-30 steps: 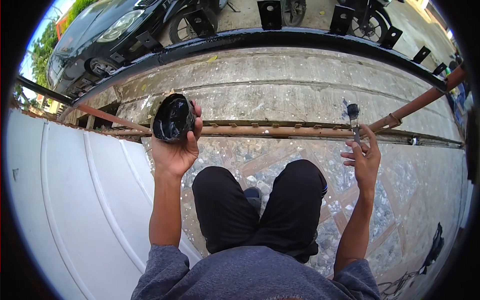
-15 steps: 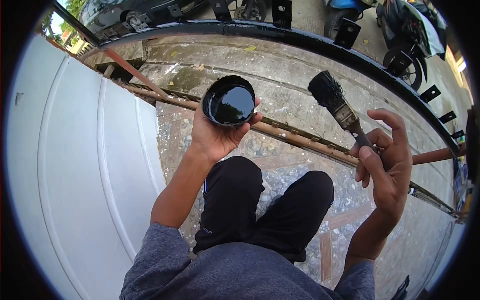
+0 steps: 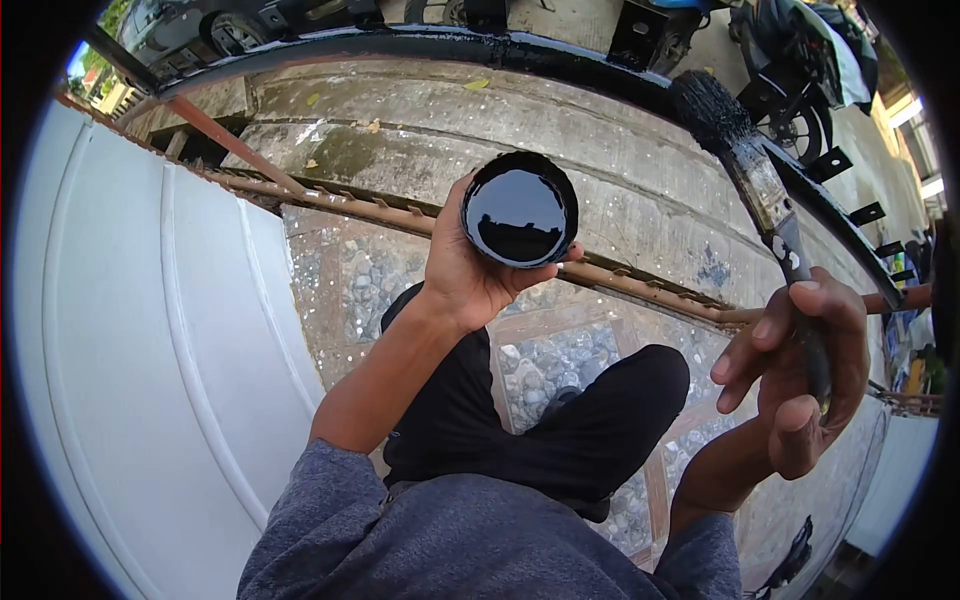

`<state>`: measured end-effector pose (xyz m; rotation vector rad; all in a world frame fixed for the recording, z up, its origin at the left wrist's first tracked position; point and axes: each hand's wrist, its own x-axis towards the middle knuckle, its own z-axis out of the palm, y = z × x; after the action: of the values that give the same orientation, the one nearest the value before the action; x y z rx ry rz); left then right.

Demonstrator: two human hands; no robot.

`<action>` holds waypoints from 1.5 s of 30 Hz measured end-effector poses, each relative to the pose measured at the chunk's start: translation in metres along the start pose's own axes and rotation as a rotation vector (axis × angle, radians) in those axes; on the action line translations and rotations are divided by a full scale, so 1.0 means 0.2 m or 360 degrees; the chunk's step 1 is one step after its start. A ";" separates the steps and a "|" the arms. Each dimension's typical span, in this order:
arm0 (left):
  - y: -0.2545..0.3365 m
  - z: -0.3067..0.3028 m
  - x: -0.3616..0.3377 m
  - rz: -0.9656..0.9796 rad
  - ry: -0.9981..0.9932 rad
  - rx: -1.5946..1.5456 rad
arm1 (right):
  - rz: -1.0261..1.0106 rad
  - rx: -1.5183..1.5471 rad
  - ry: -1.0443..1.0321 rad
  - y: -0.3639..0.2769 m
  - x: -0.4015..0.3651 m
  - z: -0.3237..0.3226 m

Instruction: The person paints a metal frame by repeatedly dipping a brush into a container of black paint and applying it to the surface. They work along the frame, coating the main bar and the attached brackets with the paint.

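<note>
My left hand (image 3: 462, 270) is wrapped round a round can of black paint (image 3: 520, 210), its open top facing me and the glossy surface reflecting the sky. Out to the right, my right hand (image 3: 805, 370) holds a paintbrush (image 3: 765, 190) by its dark handle, bristles pointing up and away. Black paint coats the bristles and smears the metal band. In this view the bristle tip overlaps the black metal rail (image 3: 590, 72), which carries upright drilled tabs and looks wet and shiny in places.
A white ribbed panel (image 3: 130, 330) stands on my left. Below the black rail runs a brown lower rail (image 3: 400, 215), joined by a reddish post (image 3: 235, 145). Beyond lie concrete paving, a dark car (image 3: 235, 30) and a parked motorcycle (image 3: 810, 50). Pebble-patterned tiles (image 3: 560, 355) lie underfoot.
The brush has moved up and right towards the black rail, with my right hand shifting right and its grip changing. The paint can has moved right, and my view has shifted.
</note>
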<state>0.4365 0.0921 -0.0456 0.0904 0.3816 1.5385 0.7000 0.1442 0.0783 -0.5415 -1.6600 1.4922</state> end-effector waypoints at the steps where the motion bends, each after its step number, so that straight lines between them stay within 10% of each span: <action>1: -0.01 -0.01 0.02 -0.0022 -0.0018 -0.0002 | -0.0076 -0.0035 -0.0076 0.00 0.01 0.02; 5: -0.01 -0.02 0.06 -0.0125 -0.0016 0.0080 | -0.0294 -0.0236 -0.0426 0.02 0.08 0.08; 9: -0.06 -0.04 0.08 -0.0150 0.0010 0.0195 | -0.0185 -0.0359 0.0595 0.09 0.04 0.33; 45: -0.14 -0.17 0.36 -0.0260 -0.0228 0.0088 | 0.0693 -0.0386 0.0043 0.31 -0.13 0.15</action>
<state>0.4525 0.1549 -0.0980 0.2068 0.3100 1.3518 0.6785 0.1178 0.0134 -1.1081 -1.7893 1.5785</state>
